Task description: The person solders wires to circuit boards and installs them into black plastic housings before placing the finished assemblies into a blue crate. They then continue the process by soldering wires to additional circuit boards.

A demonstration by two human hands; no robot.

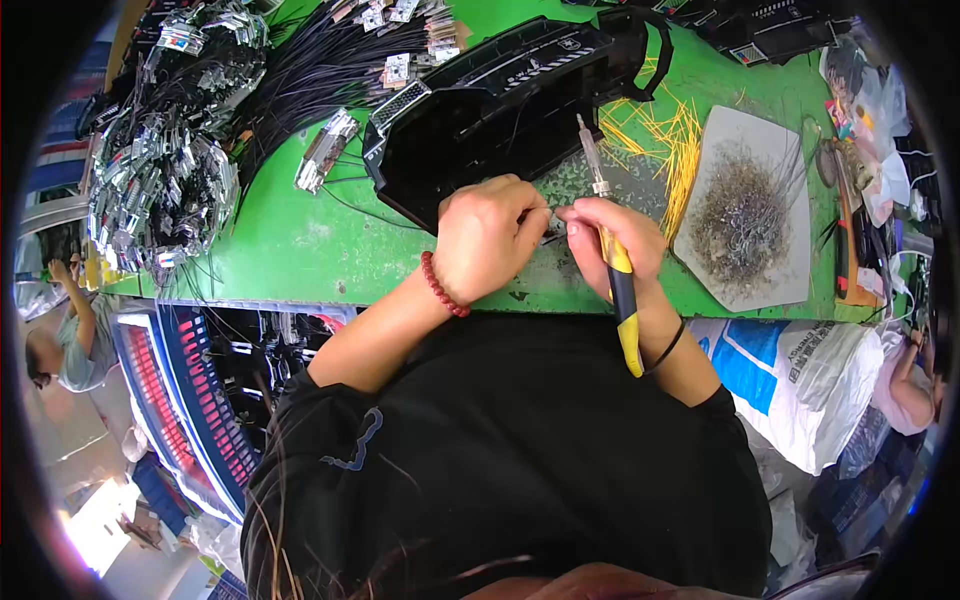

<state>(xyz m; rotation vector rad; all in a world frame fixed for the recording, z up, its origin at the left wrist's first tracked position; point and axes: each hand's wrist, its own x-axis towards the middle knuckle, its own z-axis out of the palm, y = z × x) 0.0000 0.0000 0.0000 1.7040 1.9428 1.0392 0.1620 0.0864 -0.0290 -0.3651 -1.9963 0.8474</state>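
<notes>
Soldering iron [612, 250], with its yellow-and-black handle, lies in the right hand's grip at the front edge of the green bench [290, 250], its metal tip pointing up and away toward the black plastic housing [480, 110].

Far left on the bench sits a heap of small silvery parts on black wires [165, 150], with a fan of black wires [310, 60] beside it and one loose silvery connector [325, 150] lying just right of the heap. The black plastic housing stands behind the hands.

The left hand [490, 240], with a red bead bracelet [443, 285] on its wrist, is curled, its fingertips pressed together on a small part [553, 226] too small to make out. The right hand [620, 245] meets it there: fingers pinch the same small part while the iron's handle rests clamped in the hand, running down along the wrist past a black band [668, 345].

Further right lie yellow wire strands [675, 140], then a pale board [790, 280] carrying a pile of fine grey wire clippings [740, 210]. A white plastic bag [800, 380] hangs below the bench edge.
</notes>
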